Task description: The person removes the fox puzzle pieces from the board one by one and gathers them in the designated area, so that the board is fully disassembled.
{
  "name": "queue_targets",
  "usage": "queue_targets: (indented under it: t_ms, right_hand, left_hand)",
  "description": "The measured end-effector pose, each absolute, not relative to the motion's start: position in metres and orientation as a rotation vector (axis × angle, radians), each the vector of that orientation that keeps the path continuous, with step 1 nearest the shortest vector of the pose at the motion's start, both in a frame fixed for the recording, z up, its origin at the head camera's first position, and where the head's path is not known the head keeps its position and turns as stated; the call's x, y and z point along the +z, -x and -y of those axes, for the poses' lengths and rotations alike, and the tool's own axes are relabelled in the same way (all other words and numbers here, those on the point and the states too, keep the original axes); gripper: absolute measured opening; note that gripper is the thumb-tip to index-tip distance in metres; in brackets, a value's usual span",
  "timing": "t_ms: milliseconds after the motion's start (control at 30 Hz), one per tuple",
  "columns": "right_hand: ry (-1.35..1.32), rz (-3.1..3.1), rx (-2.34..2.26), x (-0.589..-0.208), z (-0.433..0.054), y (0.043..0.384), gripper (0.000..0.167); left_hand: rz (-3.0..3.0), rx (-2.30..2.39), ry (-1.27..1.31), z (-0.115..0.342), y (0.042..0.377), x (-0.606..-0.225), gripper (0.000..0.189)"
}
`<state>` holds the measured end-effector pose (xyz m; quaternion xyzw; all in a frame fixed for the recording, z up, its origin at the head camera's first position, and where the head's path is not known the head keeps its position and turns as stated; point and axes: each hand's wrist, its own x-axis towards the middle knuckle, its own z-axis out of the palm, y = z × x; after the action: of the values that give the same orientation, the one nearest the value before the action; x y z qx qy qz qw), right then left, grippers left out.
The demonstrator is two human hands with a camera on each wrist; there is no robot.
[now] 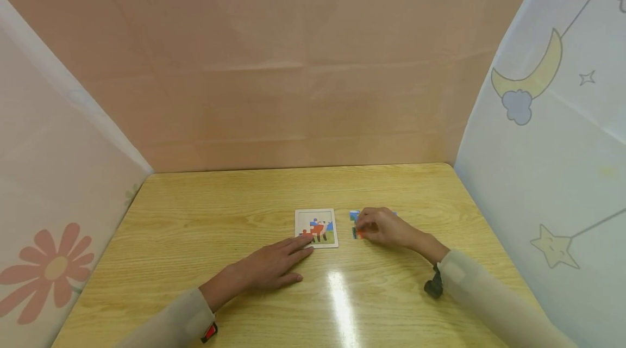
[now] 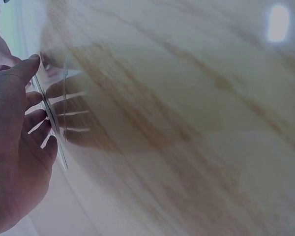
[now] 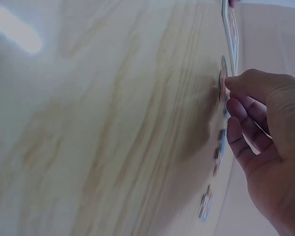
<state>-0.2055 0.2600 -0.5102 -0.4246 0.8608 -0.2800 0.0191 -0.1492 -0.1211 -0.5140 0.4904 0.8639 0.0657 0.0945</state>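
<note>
A small square jigsaw puzzle board (image 1: 335, 228) with a pale rim lies on the table. Some pieces fill it, showing a red and white animal on grass; its upper left part is bare. My left hand (image 1: 274, 265) rests its straight fingers on the board's lower left corner. To the right of the board, my right hand (image 1: 386, 228) pinches a puzzle piece (image 3: 222, 84) with red on it, close to the tabletop. More loose pieces (image 3: 219, 151) lie beside and under that hand, partly hidden by it in the head view.
The wood-grain table (image 1: 220, 212) is glossy and reflects a bright light. A plain brownish sheet (image 1: 293, 65) hangs behind it. Patterned cloth walls (image 1: 528, 174) stand along the left and right sides. Another loose piece (image 3: 205, 203) lies nearer the right wrist.
</note>
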Motion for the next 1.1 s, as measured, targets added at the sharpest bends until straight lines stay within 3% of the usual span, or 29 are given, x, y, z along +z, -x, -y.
queue_targets:
  t_ms: [1100]
  right_hand:
    - [1.21, -2.6, -0.893, -0.506, -0.175, 0.235, 0.024]
  left_hand:
    - [-2.563, 0.265, -1.496, 0.12, 0.154, -0.515, 0.065]
